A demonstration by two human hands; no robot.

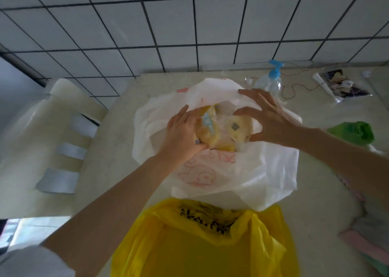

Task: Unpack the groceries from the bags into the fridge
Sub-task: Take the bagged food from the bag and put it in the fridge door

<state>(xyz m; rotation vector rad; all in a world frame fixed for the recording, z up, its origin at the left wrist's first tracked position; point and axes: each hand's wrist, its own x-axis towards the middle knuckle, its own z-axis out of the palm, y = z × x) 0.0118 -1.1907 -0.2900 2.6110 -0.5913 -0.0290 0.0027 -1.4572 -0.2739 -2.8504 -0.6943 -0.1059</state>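
Observation:
A white plastic bag point(248, 171) with a red cartoon print lies open on the pale counter point(117, 150). Inside it sit yellowish packaged groceries point(235, 129), one with a blue-and-white label. My left hand point(183, 133) reaches into the bag's mouth and its fingers curl round the left package. My right hand point(267, 116) hovers spread over the right side of the opening, with the thumb and fingers arched round the right package; whether it grips is unclear. A yellow bag point(200, 243) with black print stands nearer me, its contents hidden.
A clear pump bottle with a blue top point(271, 78) stands behind the white bag. A green bag point(355, 131) lies at the right, a clear packet point(341, 85) at the back right. Foam packing point(52, 133) sits left of the counter. White tiled wall point(189, 24) behind.

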